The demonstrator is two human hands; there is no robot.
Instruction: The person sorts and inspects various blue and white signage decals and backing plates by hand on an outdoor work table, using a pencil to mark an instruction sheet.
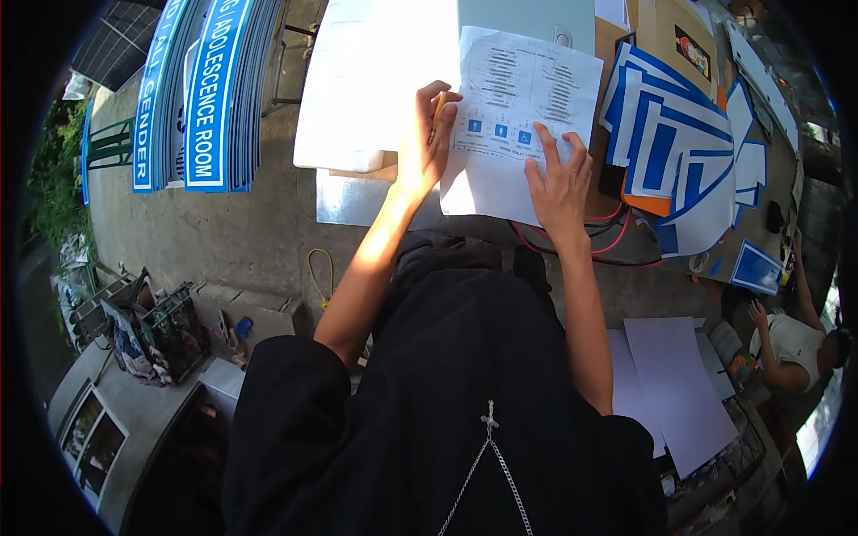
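Note:
A printed paper sheet (523,98) with text and small blue pictograms lies on a work surface. My left hand (427,138) grips its left edge and also holds a yellow pencil (440,105). My right hand (559,179) rests flat on the sheet's lower right part, fingers spread, pressing it down. Under the sheet is a large white board (375,80).
Blue-and-white sign cutouts (679,152) are piled to the right, with red cables (617,237) below them. A stack of blue lettered signs (206,89) leans at the left. White sheets (679,384) lie lower right, beside another person (791,344).

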